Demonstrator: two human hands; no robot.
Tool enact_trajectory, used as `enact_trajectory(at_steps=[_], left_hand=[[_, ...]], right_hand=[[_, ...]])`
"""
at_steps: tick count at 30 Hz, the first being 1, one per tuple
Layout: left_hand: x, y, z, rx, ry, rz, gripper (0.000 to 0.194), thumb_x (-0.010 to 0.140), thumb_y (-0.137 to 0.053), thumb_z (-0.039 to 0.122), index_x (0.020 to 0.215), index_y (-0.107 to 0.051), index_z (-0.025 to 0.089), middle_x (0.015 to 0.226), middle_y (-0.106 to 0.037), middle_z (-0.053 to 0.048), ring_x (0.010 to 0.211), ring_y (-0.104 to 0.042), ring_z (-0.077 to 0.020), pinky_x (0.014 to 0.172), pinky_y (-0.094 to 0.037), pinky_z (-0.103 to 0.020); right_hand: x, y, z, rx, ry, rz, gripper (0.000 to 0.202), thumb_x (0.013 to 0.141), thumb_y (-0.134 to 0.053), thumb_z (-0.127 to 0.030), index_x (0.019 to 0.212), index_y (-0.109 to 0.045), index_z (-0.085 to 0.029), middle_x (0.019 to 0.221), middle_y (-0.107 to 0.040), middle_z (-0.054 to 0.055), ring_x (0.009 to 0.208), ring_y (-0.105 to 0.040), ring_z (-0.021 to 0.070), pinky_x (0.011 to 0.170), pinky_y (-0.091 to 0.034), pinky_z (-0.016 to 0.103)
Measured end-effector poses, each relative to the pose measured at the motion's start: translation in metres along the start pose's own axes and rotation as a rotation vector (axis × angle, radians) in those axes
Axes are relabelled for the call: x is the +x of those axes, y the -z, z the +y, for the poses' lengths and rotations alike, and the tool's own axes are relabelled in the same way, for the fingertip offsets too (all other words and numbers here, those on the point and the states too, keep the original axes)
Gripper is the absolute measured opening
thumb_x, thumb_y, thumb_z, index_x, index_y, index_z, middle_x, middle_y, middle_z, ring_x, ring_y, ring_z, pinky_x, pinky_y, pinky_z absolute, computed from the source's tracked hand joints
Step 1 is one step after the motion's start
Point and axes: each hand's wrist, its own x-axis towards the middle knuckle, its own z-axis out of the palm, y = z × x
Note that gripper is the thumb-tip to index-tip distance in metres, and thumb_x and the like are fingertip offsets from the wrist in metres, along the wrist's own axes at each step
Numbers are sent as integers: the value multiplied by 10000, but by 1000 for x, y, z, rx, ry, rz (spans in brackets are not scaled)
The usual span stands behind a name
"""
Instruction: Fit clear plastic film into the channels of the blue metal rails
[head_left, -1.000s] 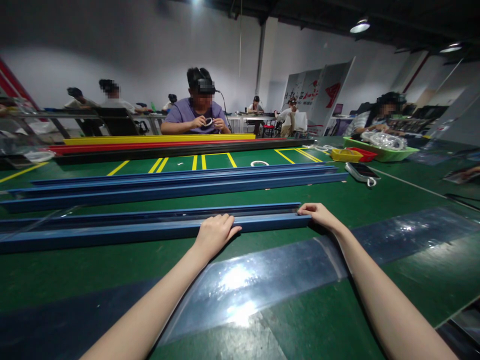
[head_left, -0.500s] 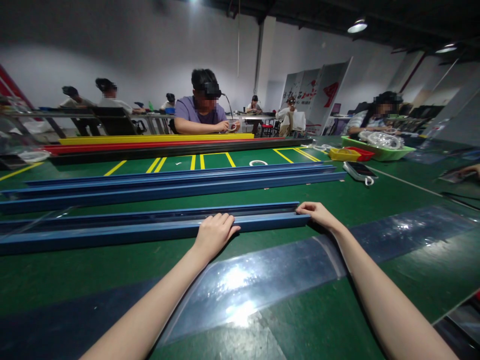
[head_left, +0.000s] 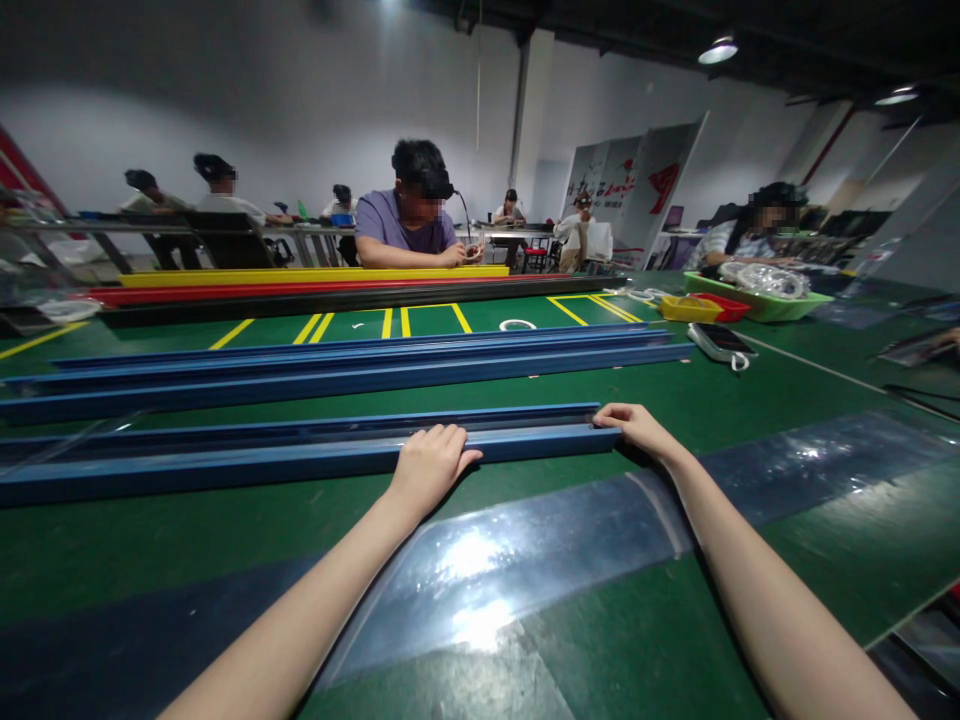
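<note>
Since the earliest frame, the seated person in a purple shirt [head_left: 409, 228] has shifted rightward; both hands have stayed put. The left hand [head_left: 433, 462], loosely open, rests over the near wall of the long blue channel-shaped strip [head_left: 300, 465]. The right hand [head_left: 628, 425], fingers curled, touches its right end; whether it pinches cannot be told. Clear plastic sheeting [head_left: 555, 525] lies nearer on the green tabletop [head_left: 787, 390].

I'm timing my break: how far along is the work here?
Done, it seems: the near blue channel lies in place, a clear sheet crossing its left part.
In hand: the left hand rests on its rim; the right hand touches its right end.
Perhaps left: the blue channels behind and clear strip in front, neither in the fingers.
</note>
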Motion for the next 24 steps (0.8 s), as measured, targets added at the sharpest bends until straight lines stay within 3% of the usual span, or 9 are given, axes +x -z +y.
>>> enact_trajectory(at_steps=[15, 24], left_hand=[[3, 7, 1, -42, 54, -125, 323, 837, -426, 447, 719, -538, 168, 672, -602, -32, 653, -554, -160, 531, -303, -246], [0, 2, 1, -18, 14, -42, 320, 848, -412, 428, 725, -547, 166, 665, -587, -37, 660, -542, -174, 567, -306, -271]], right_hand=[[3, 0, 6, -93, 43, 28, 291, 588, -589, -455, 588, -601, -164, 617, -607, 25, 618, -536, 163, 642, -390, 275], [2, 1, 2, -99, 34, 7, 324, 576, -588, -491, 588, -591, -167, 610, -595, 20, 621, -529, 160, 639, -385, 268]])
